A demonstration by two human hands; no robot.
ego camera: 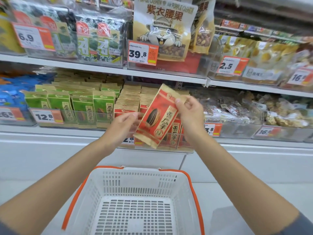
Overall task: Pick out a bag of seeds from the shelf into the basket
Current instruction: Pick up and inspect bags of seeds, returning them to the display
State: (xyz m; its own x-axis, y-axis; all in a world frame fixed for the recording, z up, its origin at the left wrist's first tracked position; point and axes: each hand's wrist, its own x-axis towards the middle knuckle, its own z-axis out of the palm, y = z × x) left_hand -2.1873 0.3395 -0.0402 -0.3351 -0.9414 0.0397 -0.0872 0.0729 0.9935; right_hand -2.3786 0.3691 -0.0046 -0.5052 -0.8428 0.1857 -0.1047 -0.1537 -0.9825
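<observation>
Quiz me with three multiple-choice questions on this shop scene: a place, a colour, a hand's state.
1. Where is the red seed bag? A in the basket B held up before the shelf C on the floor
2. The handles are: A blue B orange C black
3. The right hand is: A pinching the bag's top B hanging idle C gripping the basket
Answers: 1 B, it hangs above the basket; 2 B, orange bars edge its walls; 3 A, fingers close on its top corner.

I'm in shop, snack aisle: white shelves (84, 66) far ahead packed with bagged snacks (81, 107), orange-white price tags (142, 52) along edges, my white-orange shopping basket (135, 178) near
</observation>
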